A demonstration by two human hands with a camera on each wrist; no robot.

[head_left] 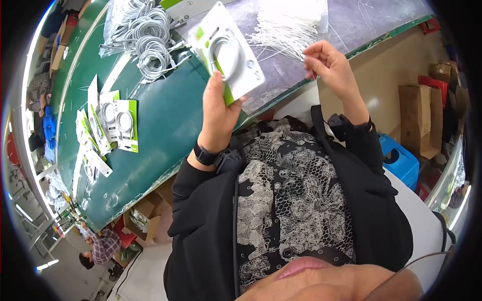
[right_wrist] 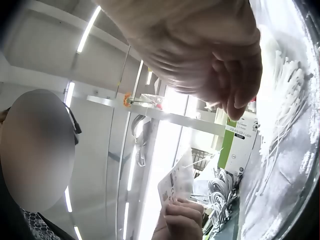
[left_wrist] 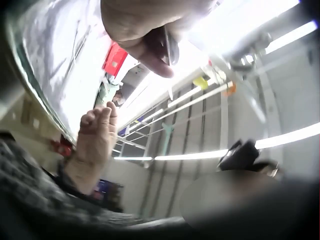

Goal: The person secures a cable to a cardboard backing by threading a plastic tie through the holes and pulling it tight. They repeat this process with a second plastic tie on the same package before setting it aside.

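Observation:
My left hand point(head_left: 218, 108) grips the lower end of a white and green cable package point(head_left: 246, 67), a card with a coiled cable under its clear front. The card is tilted above the table's edge. In the right wrist view, a thin white strip point(right_wrist: 210, 156) sticks out by the card. My right hand point(head_left: 334, 70) hovers at the near side of a pile of white cable ties point(head_left: 286, 30). Its fingers are loosely bent, and nothing shows between them. Beyond the card lie several coiled grey cables point(head_left: 150, 50), some in a clear bag.
Several packed cable cards point(head_left: 125, 125) lie on the green table top point(head_left: 165, 115) to the left. A green and white box point(right_wrist: 242, 145) stands behind the cables. To the right are a blue stool point(head_left: 399, 160) and cardboard boxes point(head_left: 422, 120). Another person point(head_left: 103, 246) is far left.

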